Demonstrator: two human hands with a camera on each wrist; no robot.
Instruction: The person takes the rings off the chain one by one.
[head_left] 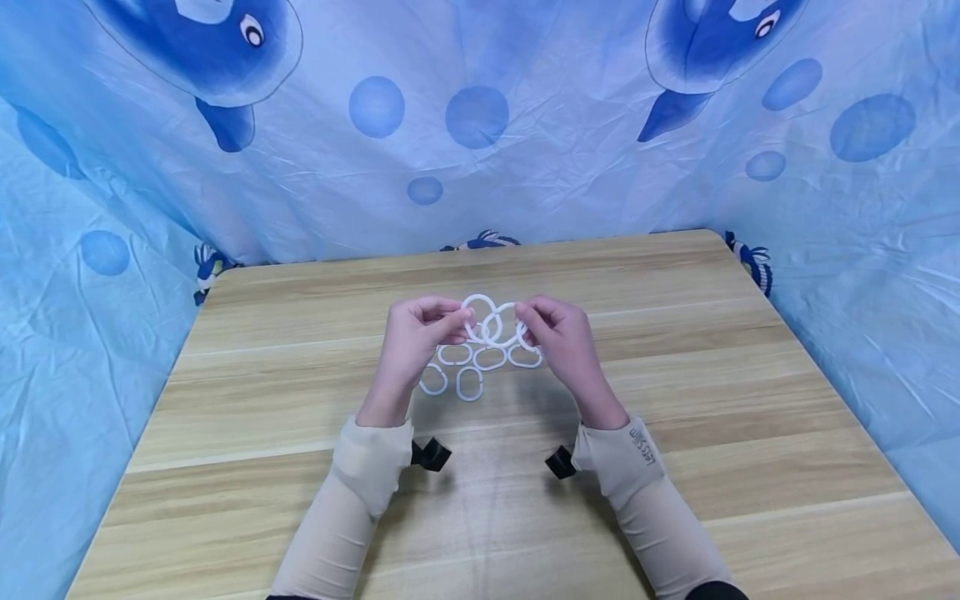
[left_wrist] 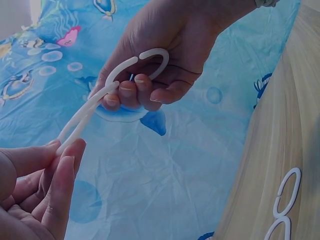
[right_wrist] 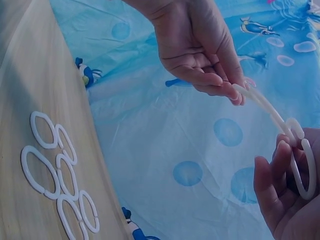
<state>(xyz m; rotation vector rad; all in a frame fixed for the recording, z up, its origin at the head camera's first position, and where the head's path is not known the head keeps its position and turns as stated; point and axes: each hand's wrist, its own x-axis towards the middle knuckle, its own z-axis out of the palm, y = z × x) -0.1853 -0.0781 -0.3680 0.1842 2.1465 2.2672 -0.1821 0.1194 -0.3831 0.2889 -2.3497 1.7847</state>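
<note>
My left hand (head_left: 423, 333) pinches the edge of a white C-shaped plastic link (head_left: 477, 297) between thumb and fingers. That link is hooked with a second white link (head_left: 498, 345), raised above the table. My right hand (head_left: 561, 333) grips the other end of this short chain; another white arc shows by its fingertips. In the left wrist view, a link with a small gap (left_wrist: 166, 59) lies within the right hand's curled fingers. Below both hands, several loose white links (right_wrist: 24, 167) lie on the table; the hands partly hide some in the head view.
The wood-grain table (head_left: 675, 517) reaches to a blue sea-print curtain (head_left: 570, 192) at the back and sides. Black wrist cameras (head_left: 432, 455) jut inward from both cuffs, above the tabletop.
</note>
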